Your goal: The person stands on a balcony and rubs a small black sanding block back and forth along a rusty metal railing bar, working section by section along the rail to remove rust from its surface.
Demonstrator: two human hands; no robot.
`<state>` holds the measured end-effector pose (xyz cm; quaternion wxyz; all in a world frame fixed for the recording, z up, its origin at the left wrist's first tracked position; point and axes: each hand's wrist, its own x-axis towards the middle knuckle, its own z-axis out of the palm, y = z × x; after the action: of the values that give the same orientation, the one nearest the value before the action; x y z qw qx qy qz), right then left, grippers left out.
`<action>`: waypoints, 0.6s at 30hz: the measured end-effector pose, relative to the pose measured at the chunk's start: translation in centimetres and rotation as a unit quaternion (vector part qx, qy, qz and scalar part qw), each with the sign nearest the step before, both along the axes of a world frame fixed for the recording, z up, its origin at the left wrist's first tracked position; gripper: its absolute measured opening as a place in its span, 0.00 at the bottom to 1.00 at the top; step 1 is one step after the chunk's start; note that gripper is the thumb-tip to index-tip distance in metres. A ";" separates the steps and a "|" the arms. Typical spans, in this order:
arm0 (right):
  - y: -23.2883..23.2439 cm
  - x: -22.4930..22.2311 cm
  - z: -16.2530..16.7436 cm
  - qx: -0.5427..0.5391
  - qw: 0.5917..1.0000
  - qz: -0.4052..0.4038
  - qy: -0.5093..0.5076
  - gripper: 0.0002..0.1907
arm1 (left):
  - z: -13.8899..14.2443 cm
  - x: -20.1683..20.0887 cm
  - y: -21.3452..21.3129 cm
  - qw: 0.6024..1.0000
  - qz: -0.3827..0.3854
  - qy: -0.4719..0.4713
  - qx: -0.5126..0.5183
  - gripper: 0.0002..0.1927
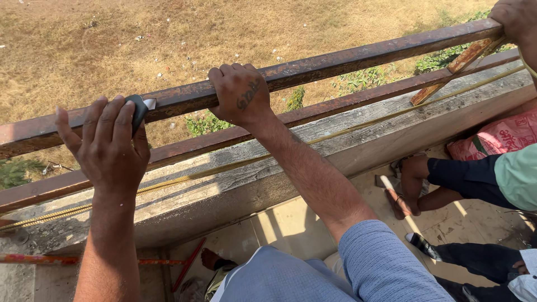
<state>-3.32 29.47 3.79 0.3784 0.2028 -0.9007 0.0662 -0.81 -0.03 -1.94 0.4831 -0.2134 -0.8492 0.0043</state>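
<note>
Left hand [109, 148] pinches a dark pad [136, 112] – right hand [240, 95] grips the rusty rail [347, 56].

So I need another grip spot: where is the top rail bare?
Bare between the left hand, which holds a dark block, and the right hand, and rightward along the top rail to another person's hand. The floor below is crowded with legs.

I am working with one view only, from the camera on the person's head. It is looking steeply down and outward over a rusty railing [313, 67] that is crossing the frame diagonally, close enough that the forearms are filling the foreground. Beyond it, I am seeing dry ground [168, 33] far below.
</note>
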 end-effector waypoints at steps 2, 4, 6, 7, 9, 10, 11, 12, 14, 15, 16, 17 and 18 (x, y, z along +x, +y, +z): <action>-0.1 0.0 -0.1 0.001 1.000 0.000 0.005 0.25 | 0.2 0.3 0.7 1.000 -0.009 -0.012 0.003 0.07; -0.1 -0.1 -0.1 0.003 1.000 -0.001 0.009 0.25 | 0.1 0.3 0.5 1.000 -0.013 -0.018 0.006 0.07; -0.1 -0.1 -0.2 0.002 1.000 0.000 0.011 0.25 | -0.2 0.0 -0.3 1.000 -0.004 -0.015 0.004 0.09; -0.1 -0.2 -0.3 0.001 1.000 0.001 0.012 0.25 | -0.4 -0.1 -1.2 1.000 0.006 -0.011 -0.001 0.09; -0.1 -0.2 -0.3 0.003 1.000 -0.002 0.003 0.24 | -0.9 -0.3 -3.4 1.000 0.027 0.001 -0.009 0.10; -0.1 -0.2 -0.3 0.004 1.000 -0.005 -0.001 0.24 | -1.1 -0.5 -4.8 0.999 0.039 0.008 -0.012 0.10; -0.2 -0.2 -0.4 0.000 1.000 -0.001 0.004 0.24 | -1.3 -0.5 -6.1 0.998 0.056 0.017 -0.021 0.10; -0.2 -0.2 -0.4 -0.004 1.000 0.002 0.011 0.25 | -1.6 -0.5 -7.3 0.997 0.073 0.025 -0.029 0.11; -0.2 -0.3 -0.3 -0.005 1.000 0.004 0.017 0.25 | -2.0 -0.3 -9.2 0.992 0.108 0.037 -0.045 0.11; -0.2 -0.3 -0.3 -0.003 1.000 0.002 0.015 0.25 | -2.1 -0.2 -9.9 0.991 0.119 0.039 -0.048 0.12; -0.2 -0.2 -0.2 -0.001 1.000 0.000 0.013 0.24 | -2.2 -0.1 -10.0 0.991 0.120 0.034 -0.041 0.12; -0.2 -0.2 -0.2 -0.002 1.000 0.001 0.014 0.24 | -2.1 -0.1 -9.9 0.992 0.117 0.033 -0.035 0.12; -0.2 -0.2 -0.2 -0.003 1.000 0.001 0.015 0.24 | -1.8 -0.1 -9.6 0.992 0.115 0.031 -0.029 0.12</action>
<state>-3.47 29.25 3.64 0.3926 0.2034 -0.8945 0.0660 -0.90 -9.62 -3.77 0.4995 -0.1284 -0.8519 0.0909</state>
